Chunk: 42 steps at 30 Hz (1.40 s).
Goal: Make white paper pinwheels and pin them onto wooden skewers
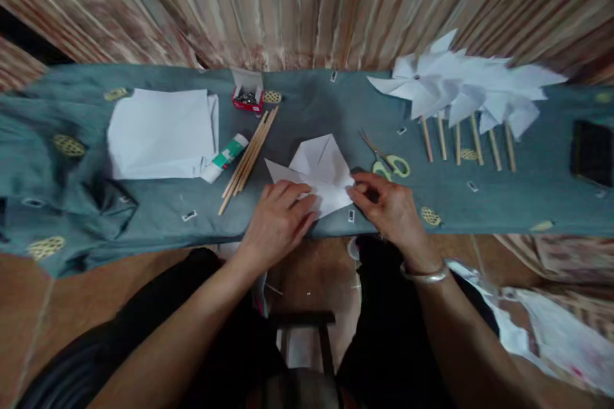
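Folded white paper piece (320,172) lies near the middle of the bench's (503,198) front edge, on the grey-green cloth (158,204) covering it. Left hand (278,220) lies palm down on the paper's near left part, fingers (300,195) together and flat, pressing it down. Right hand (386,204) is at the paper's right corner, fingers (362,190) pinched on the paper edge; a metal bangle (426,275) sits on that wrist.

Just right of the paper, toward the back edge: yellow-handled scissors (388,160), blades pointing to the back left, close to the right hand but not touching. Left of the paper: a bundle of wooden sticks (249,153) lying diagonally, then a glue stick (224,158) touching a stack of white sheets (160,134). By the back edge near the middle, a small open red box (248,99), contents too small to tell. Toward the right back corner: a row of finished white paper pinwheels (460,89) on sticks, heads overlapping. A dark flat object (592,153) lies at the right edge, blurred. Striped curtain (307,6) hangs behind the bench.
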### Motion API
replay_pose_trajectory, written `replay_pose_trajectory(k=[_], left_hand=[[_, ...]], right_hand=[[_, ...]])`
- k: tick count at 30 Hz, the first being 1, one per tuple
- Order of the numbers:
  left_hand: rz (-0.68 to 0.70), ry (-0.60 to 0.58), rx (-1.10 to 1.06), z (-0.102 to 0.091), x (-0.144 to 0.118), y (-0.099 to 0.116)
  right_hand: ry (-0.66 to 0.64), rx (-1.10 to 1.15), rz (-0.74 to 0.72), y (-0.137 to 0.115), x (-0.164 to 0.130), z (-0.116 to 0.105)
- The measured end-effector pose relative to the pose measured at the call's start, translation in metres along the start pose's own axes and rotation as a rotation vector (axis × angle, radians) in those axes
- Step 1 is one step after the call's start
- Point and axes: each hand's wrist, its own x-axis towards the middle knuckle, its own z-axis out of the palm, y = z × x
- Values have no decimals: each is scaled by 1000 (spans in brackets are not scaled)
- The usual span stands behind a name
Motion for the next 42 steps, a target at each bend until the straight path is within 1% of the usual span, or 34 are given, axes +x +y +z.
replay_pose_trajectory(k=[3,5,12,17,20,22,25,28,31,35,37,42], left_hand=[[33,-88,-31,6,1,10],[44,-111,-25,9,1,14],[58,-88,13,14,0,13],[83,-37,10,13,-2,14],[81,-46,11,12,-2,14],[78,-52,9,12,-3,14],[79,-48,8,13,-3,14],[75,-68,13,13,-3,13],[77,-82,23,13,-4,13],[89,-79,23,13,-5,14],[91,-83,25,13,-5,15],[79,-119,21,11,-5,16]], right_hand=[[-22,35,7,2,-3,0],[-48,91,9,5,-6,0],[-189,335,7,10,-10,-4],[-225,508,-25,10,-6,-6],[-263,566,2,11,-5,-5],[-260,586,0,10,-4,-4],[-236,617,-57,9,-1,-1],[-240,643,-97,7,2,2],[-241,675,-76,6,5,6],[-204,729,-63,5,7,11],[-178,696,-80,4,8,15],[-89,510,-132,1,7,27]])
